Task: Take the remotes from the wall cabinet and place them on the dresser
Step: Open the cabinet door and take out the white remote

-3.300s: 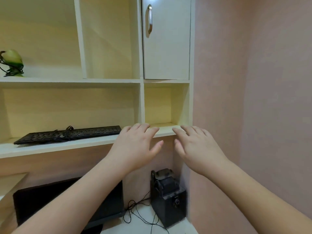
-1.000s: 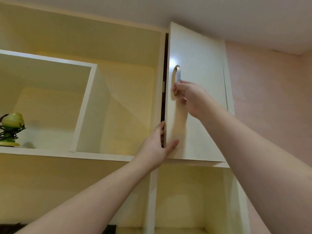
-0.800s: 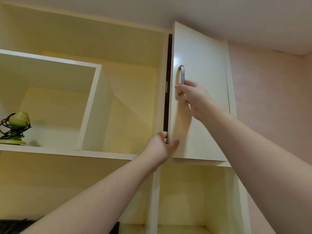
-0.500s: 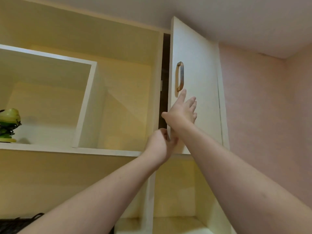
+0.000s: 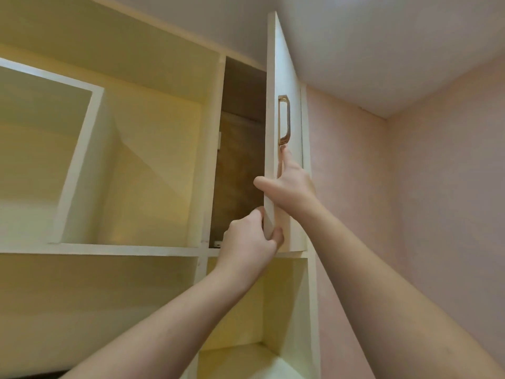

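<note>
Door (image 5: 282, 77) of the cream laminate wall cabinet (image 5: 213, 149) stands roughly half open, its leading edge facing the camera, hinged on the 3 o'clock side next to the pink wall (image 5: 423, 201). Left hand (image 5: 250, 243) grips the door's lower leading edge: fingers curled round behind it, thumb on the front face. Right hand (image 5: 289, 184) lies on the door's front face higher up, fingers straight, index tip just under the curved metal handle (image 5: 284, 120), thumb hooked across the leading edge toward 9 o'clock. Cabinet interior is dark brown and shadowed; a small white object (image 5: 217, 244) shows at the bottom front lip, at 9 o'clock of the left hand. It could be a remote, but I can't tell; no other remote visible from this angle, and the dresser is out of view. Open cream shelf compartments (image 5: 123, 173) sit at 9 o'clock of the cabinet, with one more open cubby (image 5: 273, 310) directly below, at 6 o'clock
</note>
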A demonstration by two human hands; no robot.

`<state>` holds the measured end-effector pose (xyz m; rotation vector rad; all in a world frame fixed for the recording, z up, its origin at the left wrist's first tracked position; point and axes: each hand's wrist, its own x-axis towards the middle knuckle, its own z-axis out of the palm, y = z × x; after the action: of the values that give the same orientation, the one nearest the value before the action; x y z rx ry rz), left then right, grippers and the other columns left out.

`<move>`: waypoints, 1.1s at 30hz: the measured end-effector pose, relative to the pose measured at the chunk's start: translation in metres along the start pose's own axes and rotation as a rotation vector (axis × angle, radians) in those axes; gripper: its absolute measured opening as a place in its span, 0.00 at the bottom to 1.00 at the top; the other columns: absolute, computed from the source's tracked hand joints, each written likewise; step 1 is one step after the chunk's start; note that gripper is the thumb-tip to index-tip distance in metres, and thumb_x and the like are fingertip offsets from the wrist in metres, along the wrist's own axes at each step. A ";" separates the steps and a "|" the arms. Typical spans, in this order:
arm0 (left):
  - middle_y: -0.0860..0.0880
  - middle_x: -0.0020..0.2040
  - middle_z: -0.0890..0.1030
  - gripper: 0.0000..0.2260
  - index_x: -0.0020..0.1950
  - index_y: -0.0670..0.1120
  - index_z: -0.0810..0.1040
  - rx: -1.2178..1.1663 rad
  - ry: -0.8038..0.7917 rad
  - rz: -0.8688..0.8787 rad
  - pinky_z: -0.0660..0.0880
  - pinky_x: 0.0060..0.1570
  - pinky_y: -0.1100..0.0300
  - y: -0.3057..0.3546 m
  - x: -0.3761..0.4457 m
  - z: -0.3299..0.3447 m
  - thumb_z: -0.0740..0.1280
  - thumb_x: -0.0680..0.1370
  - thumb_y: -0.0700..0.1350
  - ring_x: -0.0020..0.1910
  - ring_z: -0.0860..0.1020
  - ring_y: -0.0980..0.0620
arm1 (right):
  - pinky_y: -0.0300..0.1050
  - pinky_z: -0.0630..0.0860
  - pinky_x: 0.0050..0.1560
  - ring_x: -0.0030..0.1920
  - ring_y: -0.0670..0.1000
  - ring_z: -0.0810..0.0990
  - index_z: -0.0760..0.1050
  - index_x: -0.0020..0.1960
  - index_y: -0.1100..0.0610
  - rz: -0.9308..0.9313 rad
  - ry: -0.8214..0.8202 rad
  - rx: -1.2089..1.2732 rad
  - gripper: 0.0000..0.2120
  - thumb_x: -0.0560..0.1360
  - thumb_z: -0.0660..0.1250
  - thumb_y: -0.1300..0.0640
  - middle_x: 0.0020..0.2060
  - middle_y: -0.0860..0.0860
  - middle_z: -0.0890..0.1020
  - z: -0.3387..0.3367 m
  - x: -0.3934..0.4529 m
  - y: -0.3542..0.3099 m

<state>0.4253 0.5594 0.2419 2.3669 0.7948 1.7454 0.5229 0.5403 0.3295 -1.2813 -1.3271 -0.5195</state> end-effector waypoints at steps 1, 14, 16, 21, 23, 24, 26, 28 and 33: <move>0.53 0.48 0.82 0.09 0.56 0.51 0.74 -0.009 -0.018 0.029 0.79 0.46 0.55 0.002 -0.002 0.001 0.63 0.78 0.53 0.47 0.80 0.52 | 0.49 0.74 0.60 0.70 0.54 0.68 0.50 0.77 0.45 0.000 -0.004 0.025 0.42 0.69 0.67 0.47 0.73 0.49 0.65 -0.005 -0.001 0.002; 0.57 0.72 0.70 0.25 0.77 0.52 0.62 -0.217 -0.176 0.253 0.67 0.68 0.60 0.064 -0.020 0.076 0.61 0.80 0.54 0.70 0.69 0.60 | 0.39 0.76 0.56 0.59 0.40 0.77 0.67 0.69 0.43 -0.113 -0.127 0.314 0.24 0.76 0.66 0.53 0.60 0.43 0.79 -0.115 -0.029 0.097; 0.56 0.70 0.73 0.22 0.74 0.51 0.67 -0.251 -0.090 0.261 0.71 0.64 0.62 0.068 -0.020 0.092 0.61 0.80 0.50 0.67 0.71 0.60 | 0.37 0.76 0.56 0.61 0.39 0.74 0.64 0.72 0.43 -0.173 -0.117 0.215 0.27 0.75 0.68 0.52 0.63 0.42 0.75 -0.124 -0.039 0.115; 0.55 0.69 0.74 0.17 0.70 0.50 0.73 -0.220 -0.051 0.291 0.73 0.62 0.65 0.074 -0.018 0.121 0.61 0.81 0.45 0.66 0.71 0.63 | 0.47 0.71 0.65 0.65 0.44 0.71 0.60 0.74 0.49 -0.191 -0.096 0.039 0.32 0.74 0.68 0.47 0.67 0.46 0.71 -0.143 -0.042 0.153; 0.55 0.69 0.74 0.17 0.69 0.50 0.74 -0.090 -0.080 0.310 0.70 0.65 0.61 0.075 -0.018 0.130 0.61 0.80 0.46 0.67 0.70 0.61 | 0.47 0.68 0.67 0.67 0.46 0.69 0.57 0.76 0.52 -0.183 -0.073 -0.042 0.34 0.74 0.67 0.46 0.70 0.48 0.68 -0.150 -0.041 0.163; 0.56 0.69 0.74 0.17 0.69 0.51 0.74 -0.014 -0.093 0.309 0.68 0.67 0.62 0.075 -0.018 0.133 0.61 0.80 0.46 0.68 0.70 0.60 | 0.48 0.67 0.68 0.69 0.47 0.68 0.56 0.77 0.53 -0.178 -0.065 -0.070 0.36 0.75 0.67 0.46 0.71 0.49 0.66 -0.153 -0.040 0.168; 0.57 0.69 0.73 0.17 0.69 0.52 0.72 0.105 -0.116 0.280 0.64 0.66 0.66 0.073 -0.020 0.136 0.60 0.80 0.48 0.68 0.69 0.59 | 0.51 0.67 0.68 0.70 0.49 0.67 0.52 0.77 0.51 -0.166 -0.055 -0.123 0.37 0.75 0.65 0.44 0.73 0.49 0.63 -0.157 -0.040 0.177; 0.57 0.69 0.72 0.18 0.71 0.53 0.70 0.197 -0.143 0.248 0.63 0.64 0.66 0.072 -0.022 0.135 0.60 0.80 0.50 0.69 0.68 0.59 | 0.54 0.66 0.68 0.71 0.49 0.65 0.49 0.77 0.49 -0.154 -0.049 -0.172 0.37 0.76 0.63 0.42 0.73 0.49 0.61 -0.161 -0.041 0.183; 0.58 0.71 0.70 0.20 0.72 0.55 0.67 0.385 -0.189 0.167 0.67 0.66 0.58 0.069 -0.030 0.121 0.58 0.80 0.53 0.69 0.67 0.58 | 0.54 0.62 0.68 0.72 0.51 0.62 0.48 0.78 0.50 -0.112 -0.021 -0.248 0.38 0.75 0.61 0.39 0.74 0.50 0.61 -0.162 -0.042 0.186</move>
<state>0.5539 0.5138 0.2005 2.8711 1.0055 1.5003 0.7404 0.4389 0.2606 -1.4220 -1.3895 -0.7704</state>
